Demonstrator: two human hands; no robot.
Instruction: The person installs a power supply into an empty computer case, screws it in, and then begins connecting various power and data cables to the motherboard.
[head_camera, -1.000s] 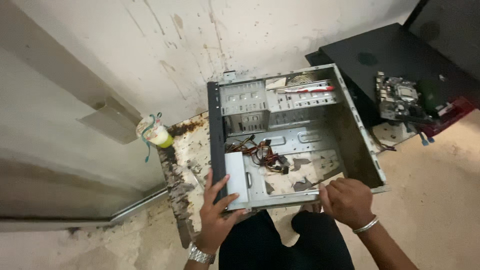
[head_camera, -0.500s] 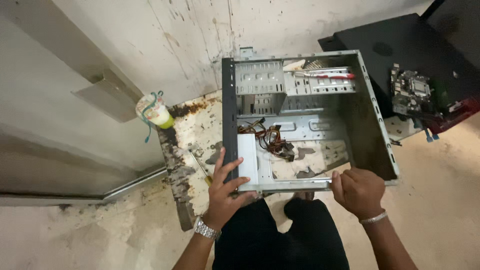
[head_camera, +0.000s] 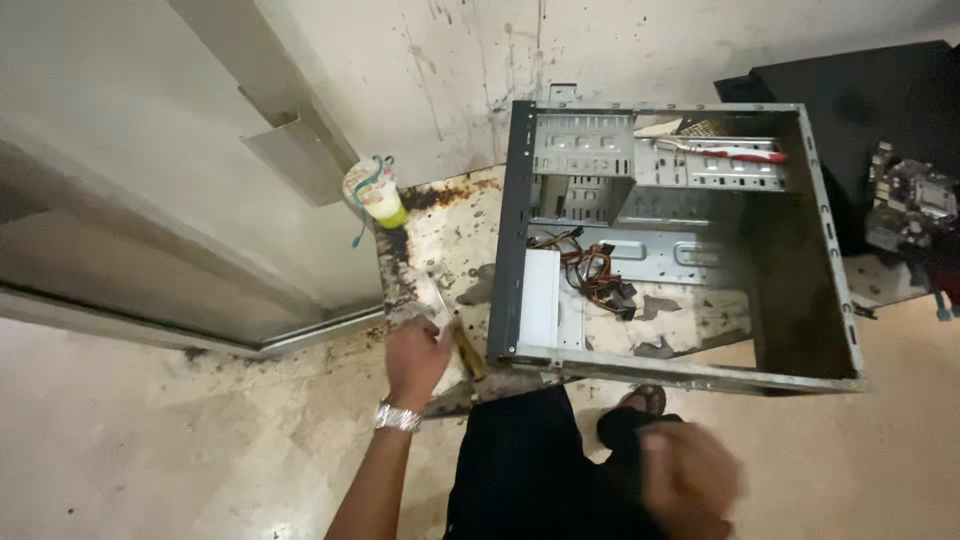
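Left hand (head_camera: 415, 357) grasps a yellow-handled screwdriver (head_camera: 462, 345) on the stained floor, just left of the open grey metal computer case (head_camera: 515, 230). Right hand (head_camera: 690, 480), blurred, hovers below the case; grip unclear. Farther left, a white-and-yellow labelled bottle (head_camera: 374, 191) stands by the wall.

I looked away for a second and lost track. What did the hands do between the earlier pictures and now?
Both hands let go of the open computer case. The left hand moved left to the dirty floor beside the case, onto a yellow-handled tool; whether it grips it is unclear. The right hand drew back toward the body and is blurred. The case, its loose cables and the small bottle by the wall lie as before.
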